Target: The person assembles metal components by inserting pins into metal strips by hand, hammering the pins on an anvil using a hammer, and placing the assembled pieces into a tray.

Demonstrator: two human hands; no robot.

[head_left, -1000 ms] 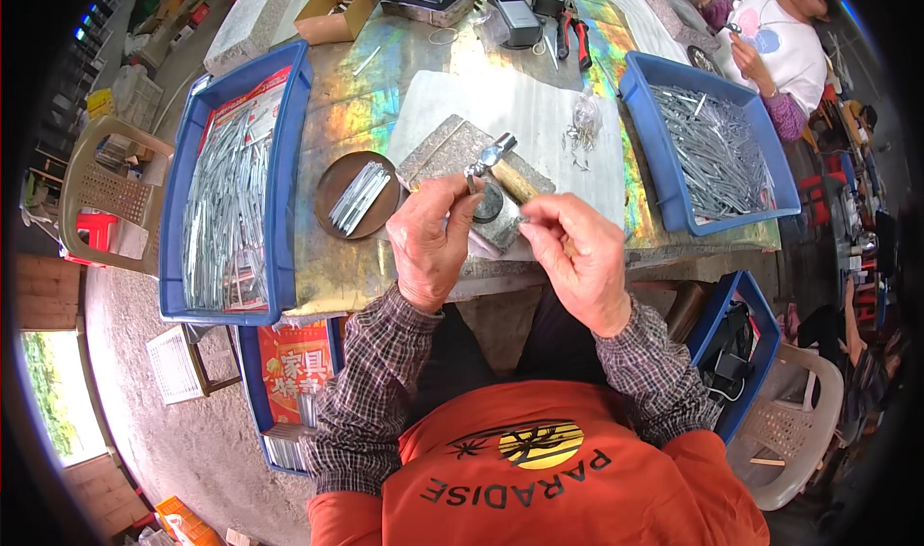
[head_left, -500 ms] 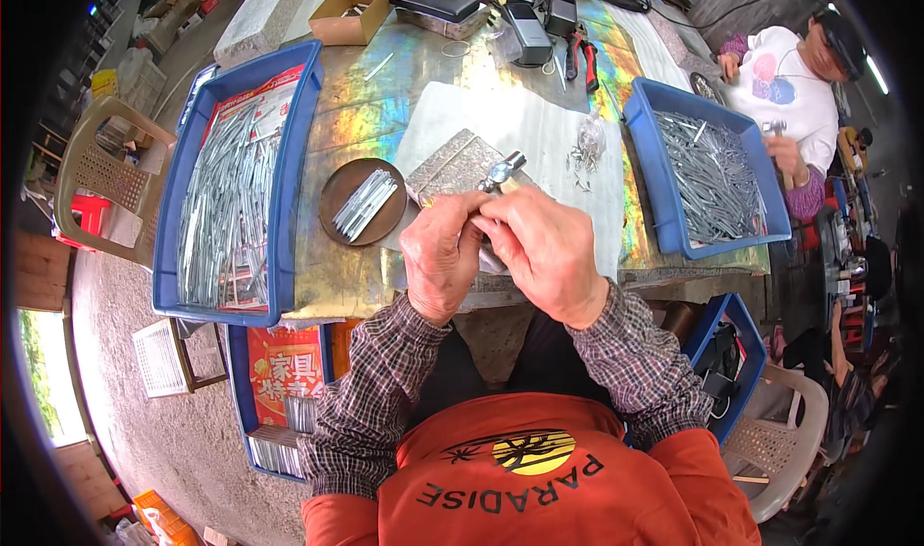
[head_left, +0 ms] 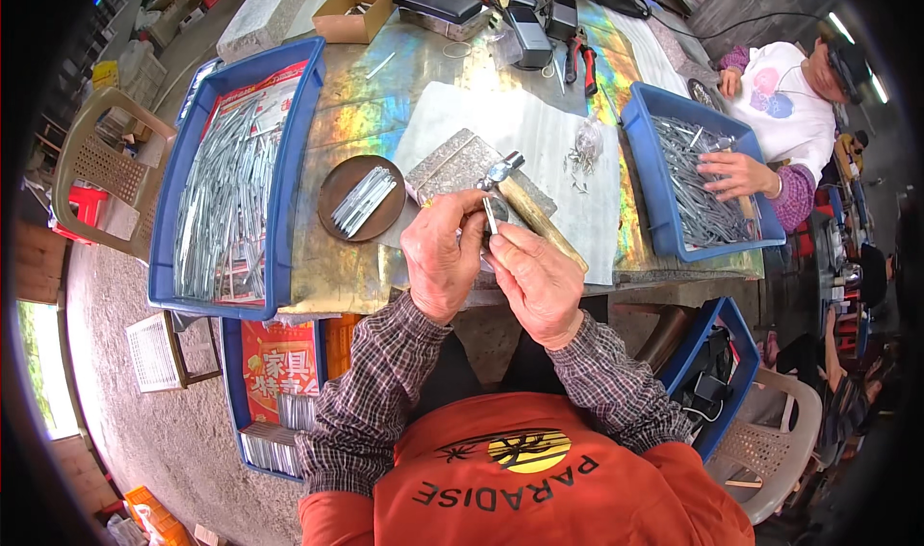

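A slim, pale metal strip [head_left: 490, 215] stands out between my hands. My right hand [head_left: 541, 281] pinches its lower end between thumb and fingers. My left hand [head_left: 441, 257] is closed beside it, its fingertips curled at the upper part of the strip; whether they hold something of their own is hidden. Just beyond them a hammer [head_left: 541, 221] with a wooden handle and steel head lies across a speckled stone block [head_left: 448, 170]. To the left of the block is a round brown dish [head_left: 339, 182] with a bundle of silvery metal strips [head_left: 363, 202].
Blue trays of metal strips stand at left [head_left: 313, 132] and right [head_left: 645, 175]. A person's hand [head_left: 739, 174] reaches over the right tray. Small metal pieces [head_left: 580, 166] lie on white sheeting [head_left: 597, 228]. Red-handled pliers [head_left: 582, 63] and black devices [head_left: 527, 38] sit at the back.
My right hand has moved down and slightly left, uncovering the strip and the hammer's handle. The co-worker's hand has moved in over the right tray.
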